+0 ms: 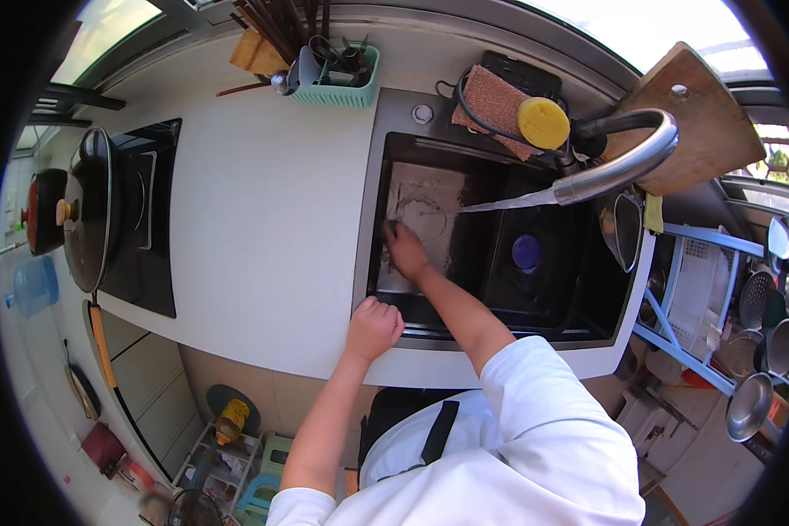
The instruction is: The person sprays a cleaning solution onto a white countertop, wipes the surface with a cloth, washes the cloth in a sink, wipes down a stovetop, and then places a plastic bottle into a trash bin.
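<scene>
Water runs from a curved metal faucet (615,174) into the left basin of a dark double sink (480,263). My right hand (407,251) reaches down at that basin's left wall, with a small dark thing at its fingertips, too hidden to name. Fingers curled, my left hand (376,327) rests at the sink's front left edge beside the white countertop (269,230); nothing shows in it. A blue-purple round drain cover (526,252) lies in the right basin. Behind the sink are a yellow round sponge (543,123) and a pinkish-brown cloth (490,98).
A green utensil basket (342,95) stands at the back. At left, a lidded pan (89,210) sits by a black cooktop (148,217). A wooden cutting board (690,125) leans at back right, above a strainer (624,230) and a blue rack (670,329).
</scene>
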The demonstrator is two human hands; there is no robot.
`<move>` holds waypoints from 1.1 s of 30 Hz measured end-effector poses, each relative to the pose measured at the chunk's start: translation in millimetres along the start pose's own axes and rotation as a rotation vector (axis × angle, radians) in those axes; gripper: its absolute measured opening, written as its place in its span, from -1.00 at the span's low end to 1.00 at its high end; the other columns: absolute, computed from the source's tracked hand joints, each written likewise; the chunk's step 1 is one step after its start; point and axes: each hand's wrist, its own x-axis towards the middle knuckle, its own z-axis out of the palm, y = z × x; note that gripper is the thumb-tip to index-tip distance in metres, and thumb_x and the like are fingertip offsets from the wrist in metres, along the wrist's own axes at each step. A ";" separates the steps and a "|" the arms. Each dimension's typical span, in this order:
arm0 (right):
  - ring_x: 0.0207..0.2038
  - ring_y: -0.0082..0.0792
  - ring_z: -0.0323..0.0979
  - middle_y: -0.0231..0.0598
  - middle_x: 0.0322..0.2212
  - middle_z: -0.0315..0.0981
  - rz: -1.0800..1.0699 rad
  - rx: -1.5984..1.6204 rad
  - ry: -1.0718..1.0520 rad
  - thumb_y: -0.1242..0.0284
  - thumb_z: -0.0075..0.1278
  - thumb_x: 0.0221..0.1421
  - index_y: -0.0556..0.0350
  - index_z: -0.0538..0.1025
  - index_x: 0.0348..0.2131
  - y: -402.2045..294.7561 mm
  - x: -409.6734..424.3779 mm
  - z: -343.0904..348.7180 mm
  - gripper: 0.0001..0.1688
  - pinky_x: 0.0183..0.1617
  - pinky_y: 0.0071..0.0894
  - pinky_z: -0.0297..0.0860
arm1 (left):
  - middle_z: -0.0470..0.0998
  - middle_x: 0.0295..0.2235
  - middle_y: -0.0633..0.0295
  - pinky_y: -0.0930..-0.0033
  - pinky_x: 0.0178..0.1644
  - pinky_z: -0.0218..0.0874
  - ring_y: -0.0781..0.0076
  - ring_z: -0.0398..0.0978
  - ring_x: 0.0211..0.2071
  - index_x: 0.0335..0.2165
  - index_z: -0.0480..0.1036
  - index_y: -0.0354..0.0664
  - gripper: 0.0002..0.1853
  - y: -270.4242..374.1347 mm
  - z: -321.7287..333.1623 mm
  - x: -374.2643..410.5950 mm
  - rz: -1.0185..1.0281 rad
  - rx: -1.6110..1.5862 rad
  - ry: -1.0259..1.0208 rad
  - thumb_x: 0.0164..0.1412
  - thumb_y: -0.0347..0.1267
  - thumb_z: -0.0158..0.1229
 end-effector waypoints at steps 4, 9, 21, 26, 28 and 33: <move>-0.13 -0.02 0.35 -0.01 -0.15 0.29 0.411 -0.176 0.124 0.44 -0.10 0.09 -0.07 0.19 0.19 38.9 -32.5 5.1 -0.34 -0.07 -0.05 0.32 | 0.34 -0.71 0.15 0.29 -0.28 0.24 0.22 0.34 -0.59 -0.73 0.26 -0.20 -0.79 1.1 1.6 1.8 0.033 -0.001 0.017 -0.09 -0.51 0.11; -0.14 -0.01 0.34 -0.02 -0.19 0.31 1.054 -0.041 0.550 0.39 -0.07 0.12 -0.11 0.27 0.15 79.6 -3.5 -13.7 -0.41 -0.09 -0.05 0.29 | 0.33 -0.71 0.11 0.23 -0.22 0.27 0.17 0.34 -0.59 -0.72 0.28 -0.23 -0.81 0.7 1.2 2.9 0.016 -0.010 0.024 -0.12 -0.53 0.11; -0.21 0.04 0.38 -0.01 -0.30 0.38 0.902 0.058 0.670 0.30 -0.05 0.08 0.08 0.45 -0.21 112.6 55.6 -13.3 -0.69 -0.16 0.06 0.29 | 0.32 -0.72 0.15 0.30 -0.28 0.24 0.22 0.33 -0.60 -0.73 0.26 -0.19 -0.78 0.8 -2.0 4.2 0.037 -0.009 -0.007 -0.09 -0.51 0.11; -0.14 0.15 0.39 0.04 -0.13 0.34 0.840 0.001 0.664 0.35 -0.07 0.11 -0.20 0.29 0.11 51.8 27.7 -12.0 -0.45 -0.07 0.00 0.33 | 0.33 -0.71 0.12 0.27 -0.26 0.25 0.17 0.33 -0.60 -0.72 0.27 -0.21 -0.80 2.4 -1.3 2.7 0.029 -0.014 0.013 -0.11 -0.53 0.11; -0.15 0.14 0.38 -0.01 -0.16 0.33 0.362 -0.038 0.272 0.43 -0.11 0.11 -0.23 0.28 0.12 11.2 9.1 -0.2 -0.44 -0.06 0.08 0.30 | 0.34 -0.70 0.11 0.25 -0.24 0.26 0.15 0.33 -0.59 -0.72 0.28 -0.22 -0.81 -0.2 0.2 6.4 0.033 -0.009 0.002 -0.12 -0.53 0.11; -0.10 0.08 0.36 0.06 -0.17 0.35 1.495 -0.036 0.452 0.48 -0.14 0.10 0.14 0.28 0.09 27.7 -43.5 -11.4 -0.48 0.02 -0.05 0.28 | 0.34 -0.70 0.10 0.23 -0.23 0.27 0.13 0.34 -0.59 -0.72 0.28 -0.22 -0.82 2.1 0.9 -3.6 0.008 -0.012 0.035 -0.12 -0.53 0.10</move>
